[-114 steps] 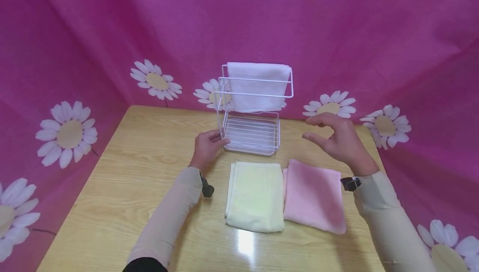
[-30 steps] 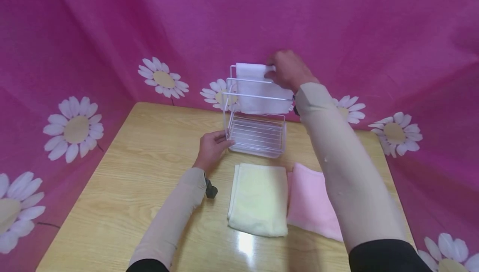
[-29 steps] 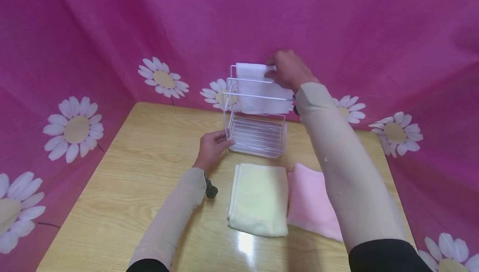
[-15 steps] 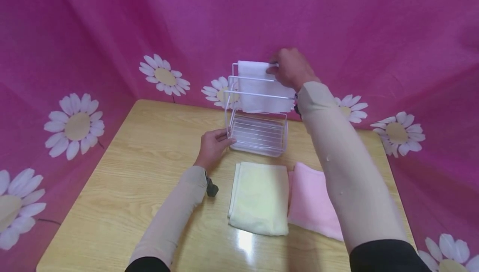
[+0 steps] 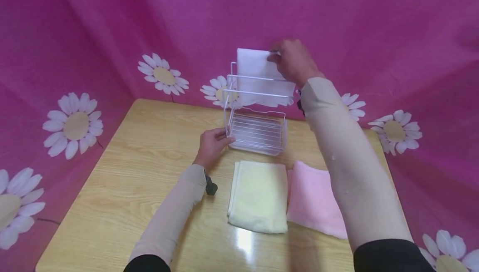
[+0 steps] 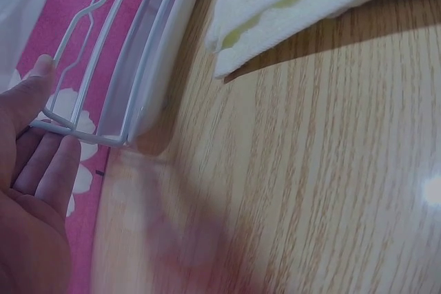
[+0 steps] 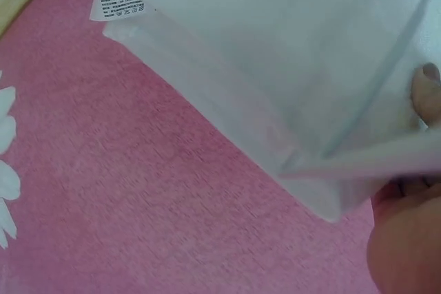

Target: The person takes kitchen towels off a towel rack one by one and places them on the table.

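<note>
Since half a second ago, our right hand (image 5: 293, 62) has lifted the white towel (image 5: 254, 66) higher, so its top edge now stands above the rack's upper bar. At the left, our left hand (image 5: 211, 145) grips the near left corner of the white wire rack (image 5: 256, 128), fingers (image 6: 48, 163) curled round the wire. Before the rack, the folded yellow towel (image 5: 256, 197) lies on the table (image 5: 123, 172), touching the pink towel (image 5: 312, 199) beside it. Our right fingers pinch the white towel's top right corner.
</note>
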### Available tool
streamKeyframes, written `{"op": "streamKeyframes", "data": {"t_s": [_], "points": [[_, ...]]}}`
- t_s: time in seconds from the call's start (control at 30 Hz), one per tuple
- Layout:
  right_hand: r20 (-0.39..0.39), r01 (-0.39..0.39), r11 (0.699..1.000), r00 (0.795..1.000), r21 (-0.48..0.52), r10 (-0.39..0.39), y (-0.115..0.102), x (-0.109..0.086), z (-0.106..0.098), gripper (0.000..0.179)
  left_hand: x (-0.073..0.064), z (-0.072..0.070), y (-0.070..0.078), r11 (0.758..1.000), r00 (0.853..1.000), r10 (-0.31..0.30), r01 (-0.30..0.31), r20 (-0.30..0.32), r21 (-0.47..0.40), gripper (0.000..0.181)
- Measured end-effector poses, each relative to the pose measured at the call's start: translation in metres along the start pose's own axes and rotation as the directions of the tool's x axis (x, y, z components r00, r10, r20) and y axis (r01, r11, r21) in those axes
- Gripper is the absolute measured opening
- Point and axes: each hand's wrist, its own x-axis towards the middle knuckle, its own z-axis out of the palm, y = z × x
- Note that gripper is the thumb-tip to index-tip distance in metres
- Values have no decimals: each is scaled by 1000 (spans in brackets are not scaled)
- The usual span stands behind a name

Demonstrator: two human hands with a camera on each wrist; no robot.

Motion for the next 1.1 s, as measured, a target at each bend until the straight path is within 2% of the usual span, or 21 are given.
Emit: {"op": "streamKeyframes", "data": {"t_s": [0.2, 0.37, 0.57, 0.73, 1.1], "points": [[-23, 27, 999, 999, 21, -27, -3, 0, -11, 26, 0, 0, 0, 1000, 1000, -14, 14, -2, 15, 42], [-55, -1, 1000, 998, 20, 2, -7, 0, -22, 27, 0, 0, 0, 1000, 1000, -9, 9, -5, 16, 41], [-102, 0, 1000, 995, 2, 0, -7, -1, -31, 26, 0, 0, 1, 1000, 1000, -8, 8, 3, -2, 41], [-114, -40, 999, 993, 10, 41, -10, -4, -38, 30, 0, 1, 0, 1000, 1000, -14, 14, -1, 9, 41], [-224, -43, 999, 974, -24, 36, -17, -9, -59, 32, 2, 0, -2, 1000, 1000, -12, 12, 0, 24, 41]]}}
